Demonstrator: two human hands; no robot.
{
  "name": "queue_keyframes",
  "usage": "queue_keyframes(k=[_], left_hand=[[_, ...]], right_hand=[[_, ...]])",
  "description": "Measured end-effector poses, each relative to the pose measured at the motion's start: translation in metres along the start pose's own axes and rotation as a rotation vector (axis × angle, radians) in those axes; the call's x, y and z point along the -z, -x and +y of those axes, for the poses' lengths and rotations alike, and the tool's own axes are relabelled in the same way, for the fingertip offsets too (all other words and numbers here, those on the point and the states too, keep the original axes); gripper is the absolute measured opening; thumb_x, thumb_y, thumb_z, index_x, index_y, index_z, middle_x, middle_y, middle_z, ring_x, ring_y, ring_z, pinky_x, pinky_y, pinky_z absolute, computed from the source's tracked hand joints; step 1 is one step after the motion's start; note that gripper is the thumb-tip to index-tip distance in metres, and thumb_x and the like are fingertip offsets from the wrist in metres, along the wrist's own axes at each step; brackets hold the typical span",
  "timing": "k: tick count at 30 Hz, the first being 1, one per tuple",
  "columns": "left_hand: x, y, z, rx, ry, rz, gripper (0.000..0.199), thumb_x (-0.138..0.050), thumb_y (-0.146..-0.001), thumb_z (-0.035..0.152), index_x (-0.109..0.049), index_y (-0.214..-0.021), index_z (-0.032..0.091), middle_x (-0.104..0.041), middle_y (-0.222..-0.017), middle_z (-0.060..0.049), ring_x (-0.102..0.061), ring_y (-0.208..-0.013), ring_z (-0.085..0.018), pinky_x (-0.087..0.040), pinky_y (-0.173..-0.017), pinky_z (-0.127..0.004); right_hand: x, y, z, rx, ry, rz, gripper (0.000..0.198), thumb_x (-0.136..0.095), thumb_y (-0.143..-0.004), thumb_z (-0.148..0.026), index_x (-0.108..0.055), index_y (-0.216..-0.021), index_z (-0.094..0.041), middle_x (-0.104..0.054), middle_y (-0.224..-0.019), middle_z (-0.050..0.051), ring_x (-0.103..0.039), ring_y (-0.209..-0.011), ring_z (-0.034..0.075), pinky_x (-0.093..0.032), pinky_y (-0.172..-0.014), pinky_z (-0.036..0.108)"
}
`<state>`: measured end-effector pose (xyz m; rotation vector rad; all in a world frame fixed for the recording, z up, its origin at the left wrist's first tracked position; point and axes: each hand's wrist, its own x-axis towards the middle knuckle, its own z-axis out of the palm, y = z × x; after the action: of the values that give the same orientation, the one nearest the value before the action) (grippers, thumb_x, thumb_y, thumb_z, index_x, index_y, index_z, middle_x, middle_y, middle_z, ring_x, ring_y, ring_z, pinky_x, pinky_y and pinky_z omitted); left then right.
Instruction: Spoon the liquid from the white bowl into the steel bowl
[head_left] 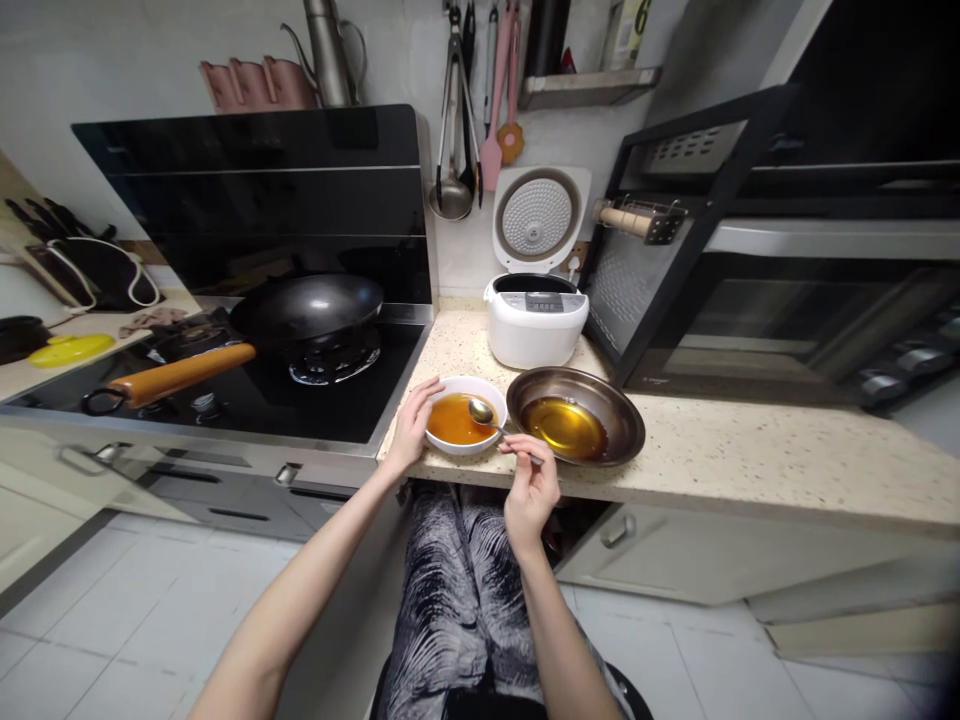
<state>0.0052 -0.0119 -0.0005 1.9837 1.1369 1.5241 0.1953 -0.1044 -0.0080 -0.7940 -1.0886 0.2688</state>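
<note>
A white bowl (466, 448) of orange-brown liquid sits near the counter's front edge. Its left rim is in my left hand (410, 425), with the fingers laid over the edge; the thumb is not clearly seen. My right hand (531, 490) pinches the handle of a metal spoon (481, 411), whose bowl is over the liquid. Whether the spoon touches the surface, I cannot tell. Just right of the white bowl stands a dark metal bowl (626, 425) with yellow, oil-like liquid in its bottom.
Behind the bowls is a white rice cooker (536, 335) with its lid up. A black wok (311, 308) rests on the gas stove (330, 415) at left, its wooden handle pointing toward the front left. An oven (810, 320) stands at right. Utensils, including a ladle (451, 200), hang behind.
</note>
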Motion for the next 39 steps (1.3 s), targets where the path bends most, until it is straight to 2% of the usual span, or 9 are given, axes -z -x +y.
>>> queue_keyframes(k=[10,17,26,39], left_hand=[[0.0,0.0,-0.001,0.003,0.006,0.007,0.039,-0.042,-0.103,0.036,-0.071,-0.124,0.02,-0.062,-0.145,-0.012,-0.054,-0.141,-0.028,-0.034,-0.125,-0.052],[0.0,0.0,-0.001,0.001,0.005,0.009,0.039,-0.042,-0.103,0.035,-0.071,-0.124,0.019,-0.062,-0.145,-0.013,-0.053,-0.141,-0.029,-0.033,-0.125,-0.053],[0.0,0.0,0.001,-0.008,-0.01,0.002,0.04,-0.041,-0.103,0.036,-0.071,-0.124,0.019,-0.063,-0.144,-0.012,-0.054,-0.14,-0.029,-0.034,-0.125,-0.053],[0.001,0.0,0.0,0.005,-0.001,-0.002,0.039,-0.042,-0.103,0.036,-0.071,-0.124,0.02,-0.062,-0.145,-0.012,-0.053,-0.141,-0.029,-0.033,-0.125,-0.052]], right_hand=[[0.015,-0.014,-0.009,0.045,0.043,0.119,0.015,-0.05,-0.103,-0.025,-0.061,-0.093,-0.021,-0.069,-0.092,0.004,-0.069,-0.087,0.017,-0.058,-0.081,0.036],[0.027,-0.021,0.0,0.088,0.092,0.144,0.014,-0.051,-0.103,-0.023,-0.062,-0.096,-0.021,-0.068,-0.092,0.005,-0.069,-0.091,0.018,-0.057,-0.085,0.038],[0.033,-0.023,0.005,0.249,0.269,0.018,0.017,-0.049,-0.102,-0.018,-0.065,-0.101,-0.022,-0.071,-0.098,0.006,-0.07,-0.094,0.019,-0.058,-0.087,0.039],[0.039,-0.024,0.014,0.409,0.342,-0.165,0.031,-0.046,-0.099,-0.008,-0.067,-0.116,-0.024,-0.073,-0.104,0.009,-0.07,-0.098,0.022,-0.058,-0.085,0.041]])
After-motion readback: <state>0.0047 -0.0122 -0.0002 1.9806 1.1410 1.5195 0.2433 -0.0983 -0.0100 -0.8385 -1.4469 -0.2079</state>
